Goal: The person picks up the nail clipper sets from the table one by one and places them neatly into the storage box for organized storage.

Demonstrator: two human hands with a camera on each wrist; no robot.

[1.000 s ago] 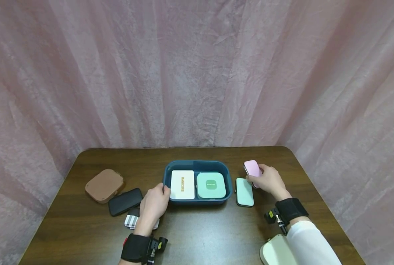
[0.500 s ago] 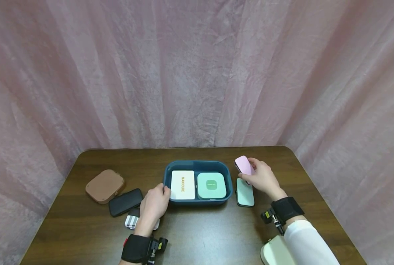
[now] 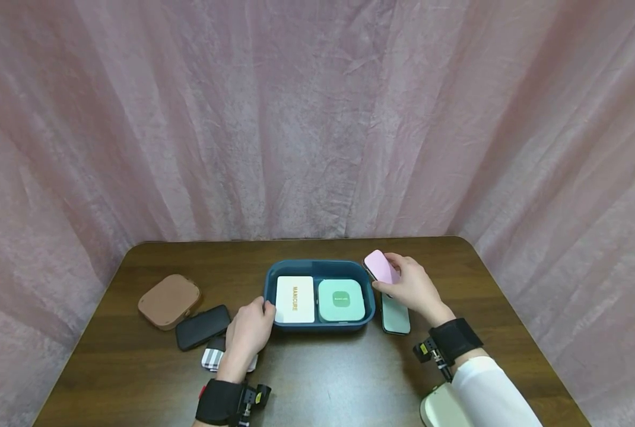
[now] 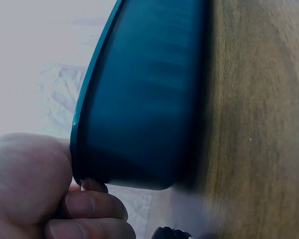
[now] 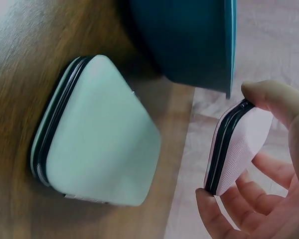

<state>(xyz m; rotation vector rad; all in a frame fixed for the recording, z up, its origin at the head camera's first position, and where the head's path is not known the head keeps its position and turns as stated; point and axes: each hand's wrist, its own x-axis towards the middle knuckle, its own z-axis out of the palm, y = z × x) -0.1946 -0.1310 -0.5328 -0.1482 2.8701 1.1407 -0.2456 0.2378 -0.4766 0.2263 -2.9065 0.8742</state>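
With thumb and fingers my right hand [image 3: 415,289] pinches a small pink case [image 3: 380,267] by its edges. A dark zip-like band runs round the case in the right wrist view, where it hangs off the table near the container's corner. My left hand [image 3: 249,332] grips the left front rim of a blue two-compartment container [image 4: 139,109]. A white box [image 3: 295,299] lettered MANICURE lies in its left compartment, a mint square box [image 3: 341,301] in its right one. Below the right hand a mint case [image 5: 102,134] lies on the table, partly hidden in the head view.
On the left lie a tan rounded case [image 3: 169,301], a black case [image 3: 203,327] and a checked case [image 3: 212,357] partly behind the left arm. A pale green case [image 3: 443,406] sits under the right sleeve. Pink curtains [image 3: 317,118] hang behind the table.
My right hand has carried the pink case leftward, from beyond the mint case to the container's right rim. The left hand and the container have stayed in place.
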